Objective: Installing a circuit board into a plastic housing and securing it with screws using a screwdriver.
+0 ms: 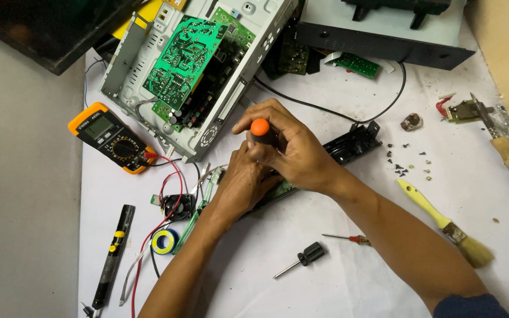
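Orange-capped screwdriver [260,131] gripped upright in right hand [293,150] at frame centre, left hand [243,182] clasping black panel [349,144] beneath, yellow multimeter [110,136] at left.

My hands [272,159] are hiding the screwdriver [260,131] shaft and tip, and most of the black panel [354,142] under them. The chassis [207,70] is running off the top edge. The screws [405,165] are showing too small to tell apart.

Bare forearms; right arm's dark blue sleeve [469,306] at the upper arm.
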